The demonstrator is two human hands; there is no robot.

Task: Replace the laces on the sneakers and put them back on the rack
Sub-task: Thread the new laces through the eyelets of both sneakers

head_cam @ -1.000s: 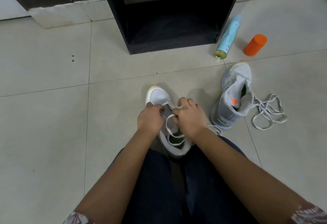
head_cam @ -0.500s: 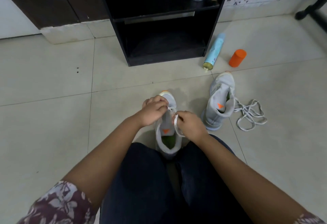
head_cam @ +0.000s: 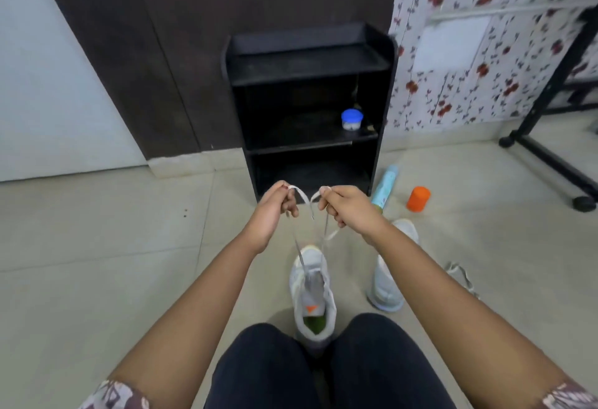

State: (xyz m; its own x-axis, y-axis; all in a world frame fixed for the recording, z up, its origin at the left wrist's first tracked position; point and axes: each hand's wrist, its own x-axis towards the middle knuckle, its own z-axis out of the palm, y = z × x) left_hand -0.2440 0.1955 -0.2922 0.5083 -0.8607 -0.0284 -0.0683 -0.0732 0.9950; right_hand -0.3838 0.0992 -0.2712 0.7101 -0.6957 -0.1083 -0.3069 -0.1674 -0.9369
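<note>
**Two lace ends held up over one sneaker**

Two sneakers stand on the floor before the rack (head_cam: 310, 62). The near sneaker (head_cam: 312, 282) sits between the person's knees, its long axis running from the knees to the rack, toe toward the rack. The second sneaker (head_cam: 386, 292) stands to its right, also toe toward the rack, with its middle hidden behind the right forearm.

There are two laces. The threaded lace (head_cam: 301, 194) rises from the near sneaker in two strands. The left hand (head_cam: 275, 211) pinches one end and the right hand (head_cam: 348, 211) pinches the other, fingers curled, in front of the rack's lowest shelf. The strands blur near the eyelets. The loose lace (head_cam: 459, 274) lies further right, partly cut off by the forearm.

One blue-lidded jar (head_cam: 352, 120) stands on the rack's middle shelf. One spray can (head_cam: 385, 187) and one orange cylinder (head_cam: 418, 199) are beside the rack's right foot.
</note>
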